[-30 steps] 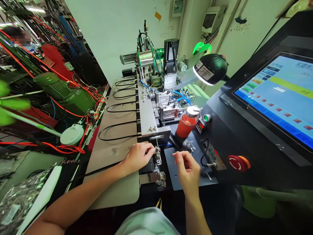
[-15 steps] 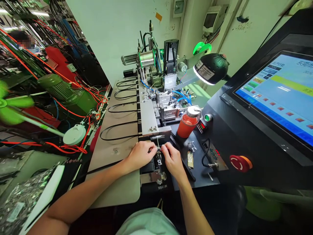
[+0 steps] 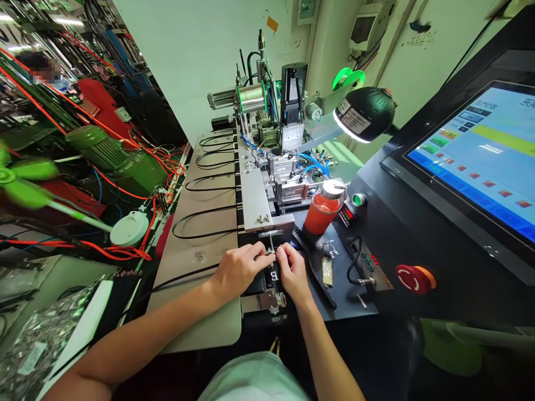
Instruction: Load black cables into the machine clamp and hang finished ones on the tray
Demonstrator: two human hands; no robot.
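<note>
My left hand (image 3: 240,267) lies over the edge of the metal plate (image 3: 196,312), thumb and forefinger pinched at a small metal fixture (image 3: 273,275). A thin black cable (image 3: 186,277) crosses the plate from the lower left and runs into this hand. Close by on the right, my right hand (image 3: 293,273) is closed, its fingertips pressed together at the same fixture. Whatever lies between those fingertips is too small to make out. The two hands nearly touch. Several looped black cables (image 3: 204,210) lie farther up the plate, their ends at a metal rail (image 3: 256,195).
Right of the hands stand a red jar with a metal lid (image 3: 322,207), a small yellowish bottle (image 3: 327,271) and a red emergency stop button (image 3: 416,278). A lamp (image 3: 365,114) and touchscreen (image 3: 493,145) overhang. Green fan (image 3: 25,178) at left; another person (image 3: 42,68) behind.
My left hand's fingers have straightened and reach slightly farther right, over the fixture. My right hand stays pinched in nearly the same spot. The view has shifted slightly.
</note>
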